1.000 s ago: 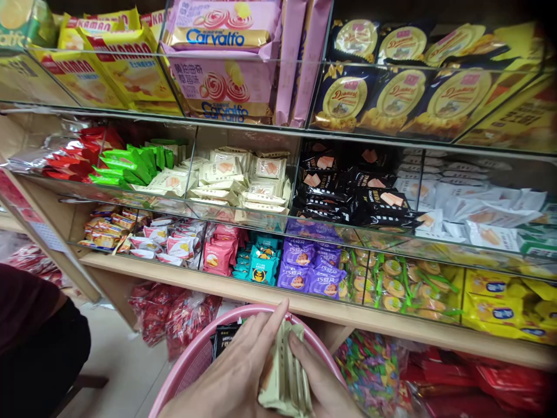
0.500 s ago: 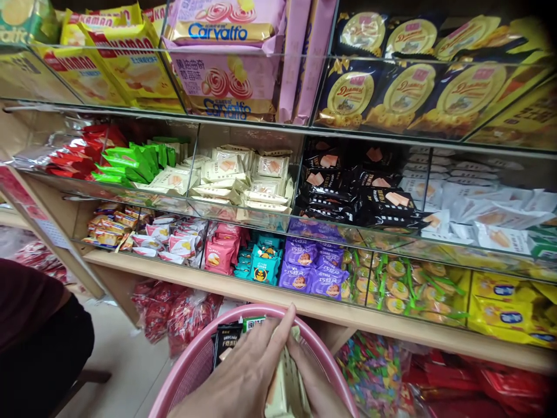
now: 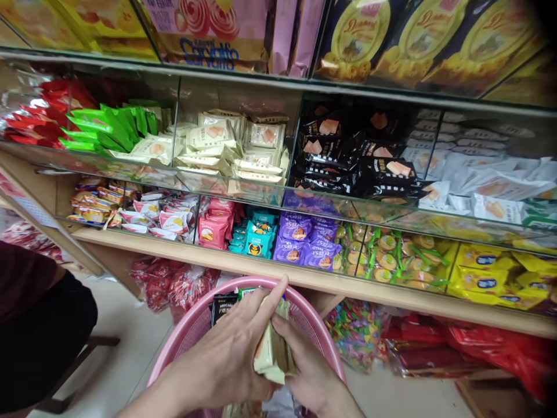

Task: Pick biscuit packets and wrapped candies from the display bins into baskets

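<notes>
Both my hands are above a pink basket. My left hand and my right hand press from either side on a small stack of cream-coloured snack packets. Their fingers are closed round the packets, and the far ends of the stack are partly covered by my fingers. Below, in the basket, a black packet leans near the far left wall, beside a green-edged packet. More pale packets show under my wrists, partly hidden.
Glass-fronted shelves hold cream packets, black packets, purple packets and white packets. Bagged red sweets and colourful sweets lie under the bottom shelf. A person in dark clothes is at the left edge.
The view has tilted down, so the shelves sit higher in the picture. My hands, still round the cream packets, show more fully, with more of the basket's contents visible beneath.
</notes>
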`<state>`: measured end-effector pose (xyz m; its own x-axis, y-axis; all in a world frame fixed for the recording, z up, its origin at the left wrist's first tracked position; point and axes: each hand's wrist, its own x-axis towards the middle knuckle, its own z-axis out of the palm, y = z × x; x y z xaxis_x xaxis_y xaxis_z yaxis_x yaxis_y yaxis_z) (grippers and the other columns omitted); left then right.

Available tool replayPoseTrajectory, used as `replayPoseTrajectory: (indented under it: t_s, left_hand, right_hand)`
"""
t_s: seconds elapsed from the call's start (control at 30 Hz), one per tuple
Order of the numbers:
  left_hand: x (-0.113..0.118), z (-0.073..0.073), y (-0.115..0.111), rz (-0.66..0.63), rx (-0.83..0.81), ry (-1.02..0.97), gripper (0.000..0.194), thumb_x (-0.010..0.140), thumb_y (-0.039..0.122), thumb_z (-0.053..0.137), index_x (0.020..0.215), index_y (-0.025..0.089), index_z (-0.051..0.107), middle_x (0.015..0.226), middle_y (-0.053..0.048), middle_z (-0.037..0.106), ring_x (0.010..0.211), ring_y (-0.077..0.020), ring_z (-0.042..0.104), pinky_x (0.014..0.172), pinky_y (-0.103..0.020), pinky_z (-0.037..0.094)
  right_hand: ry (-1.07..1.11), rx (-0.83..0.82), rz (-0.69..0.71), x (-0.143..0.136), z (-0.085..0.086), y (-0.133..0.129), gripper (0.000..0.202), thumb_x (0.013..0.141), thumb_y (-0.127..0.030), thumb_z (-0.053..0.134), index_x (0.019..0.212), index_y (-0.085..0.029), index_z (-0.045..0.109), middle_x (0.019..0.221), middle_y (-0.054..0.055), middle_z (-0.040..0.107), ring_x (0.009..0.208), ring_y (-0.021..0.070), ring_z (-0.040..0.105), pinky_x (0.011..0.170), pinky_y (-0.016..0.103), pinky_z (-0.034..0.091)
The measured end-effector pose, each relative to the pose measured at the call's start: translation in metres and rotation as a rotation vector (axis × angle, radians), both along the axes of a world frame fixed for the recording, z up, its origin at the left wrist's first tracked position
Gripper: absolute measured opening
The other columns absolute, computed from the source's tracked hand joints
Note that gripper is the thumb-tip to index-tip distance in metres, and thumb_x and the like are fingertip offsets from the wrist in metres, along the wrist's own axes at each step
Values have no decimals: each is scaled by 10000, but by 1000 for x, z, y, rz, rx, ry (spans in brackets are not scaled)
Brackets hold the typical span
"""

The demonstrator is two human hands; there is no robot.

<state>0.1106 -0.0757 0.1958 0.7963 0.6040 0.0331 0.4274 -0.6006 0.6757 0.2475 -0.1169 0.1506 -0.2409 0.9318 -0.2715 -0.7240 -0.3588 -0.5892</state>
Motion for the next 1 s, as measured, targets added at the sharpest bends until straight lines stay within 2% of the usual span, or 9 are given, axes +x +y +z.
replayPoseTrajectory:
  t_s: [0.2,0.37,0.47,0.53,0.6,0.67,0.8,0.93,1.0]
  left_hand:
    - [0,6,0,-29,30,-23,1096,584,140,628,1413,296,-72,1439,-70,240,1267,-305,269,1037,-452,294]
    - [-3,10,1,-46,3,-66,1179,573,258,726,1408,264,-106,1484,-101,137,1322,-326,190,1060,-462,249]
    - [-7,12,-2,31,-90,-126,1210,574,382,750,1409,248,-115,1506,-103,44,1355,-334,87,1074,-474,214]
    - [-9,9,-6,137,-190,-202,1123,651,409,700,1409,263,-115,1509,-99,29,1364,-314,61,1067,-467,232]
    - [-10,2,-10,225,-310,-295,1025,724,401,640,1406,287,-115,1505,-101,68,1362,-298,100,1044,-462,278]
    - [-8,-7,-14,246,-455,-362,991,750,377,618,1401,307,-125,1485,-109,165,1333,-294,211,1001,-458,341]
    - [-4,-15,-17,221,-669,-396,1001,748,327,614,1404,266,-140,1356,-107,400,1180,-253,439,937,-399,418]
    - [1,-10,-16,193,-753,-421,949,672,304,680,1421,236,101,1247,-76,509,1061,-213,511,920,-330,426]
    - [7,-13,-14,225,-852,-462,802,685,374,656,1373,229,272,1146,-70,576,1007,-212,542,863,-314,451]
  right_hand:
    - [36,-7,45,0,3,-2,338,716,-360,675,1008,-204,609,856,12,696,768,154,633,735,289,461]
    - [39,5,37,0,-2,-3,378,730,-344,661,1061,-179,584,868,33,698,796,175,639,766,317,465]
    - [18,2,-1,1,-5,-4,404,780,-381,597,1120,-169,551,959,56,685,859,188,631,803,332,461]
    - [-45,27,-107,1,-4,-4,468,784,-374,597,1202,-194,488,1066,60,653,926,194,615,832,340,455]
    - [-119,69,-256,-1,-1,-6,597,760,-340,635,1292,-256,379,1193,47,587,1036,198,569,884,346,433]
    - [-189,114,-360,-3,3,-8,756,730,-308,674,1354,-318,248,1277,29,521,1123,197,511,943,359,394]
    - [-286,174,-378,-8,6,-12,895,692,-309,709,1389,-311,149,1239,46,545,1111,209,515,970,388,369]
    - [-292,184,-393,-15,3,-16,953,639,-336,744,1391,-303,160,1149,42,594,1078,221,530,946,368,386]
    - [-287,214,-350,-19,1,-16,997,609,-360,759,1396,-295,150,1084,45,620,1014,237,563,922,369,397]
